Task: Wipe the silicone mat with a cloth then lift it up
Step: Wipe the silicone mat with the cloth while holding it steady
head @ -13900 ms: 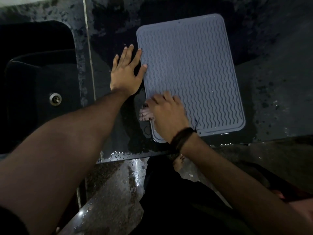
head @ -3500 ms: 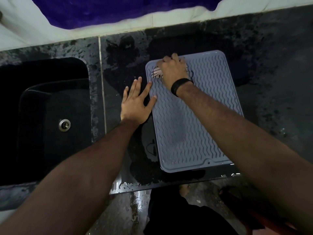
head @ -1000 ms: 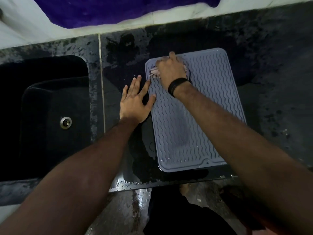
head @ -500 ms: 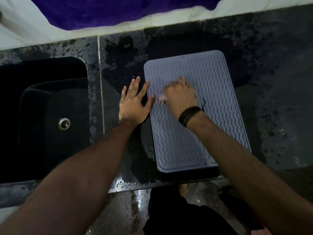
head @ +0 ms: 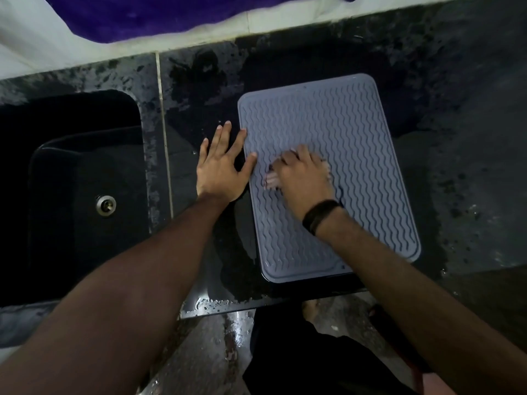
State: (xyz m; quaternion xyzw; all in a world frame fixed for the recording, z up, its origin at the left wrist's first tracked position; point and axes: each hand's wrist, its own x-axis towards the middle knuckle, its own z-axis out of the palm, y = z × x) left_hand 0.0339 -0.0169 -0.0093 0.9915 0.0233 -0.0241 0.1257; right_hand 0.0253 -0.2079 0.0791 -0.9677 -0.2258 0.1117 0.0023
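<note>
One grey silicone mat (head: 356, 155) lies flat on the dark, wet bench (head: 462, 172), on the stretch to the right of the sink. It is a rounded rectangle with its long axis running from the bench's front edge toward the back wall, skewed a little so that the near end sits further right than the far end. Its ribs are wavy lines running along that same long axis, and a plain lip crosses the near short end, which lies close to the bench's front edge.

One cloth (head: 272, 179), pale and bunched, sits on the mat's left half about midway along its length; only a small part shows beyond the fingers. The right hand (head: 303, 181) covers it, fingers curled over the wad and pressing it to the ribs. A single black band (head: 319, 215) circles that wrist.

The left hand (head: 221, 169) lies flat on the bench just beside the mat's left long edge, fingers straight and spread. The thumb tip and the forefinger tip rest on the mat's left edge, while the palm stays on the bench.

One black sink (head: 71, 195) is sunk into the bench's left part, with one metal drain (head: 106, 205) in its floor. A pale tiled wall (head: 271, 19) runs along the back edge, with a purple cloth-like patch (head: 159, 12) at the top.
</note>
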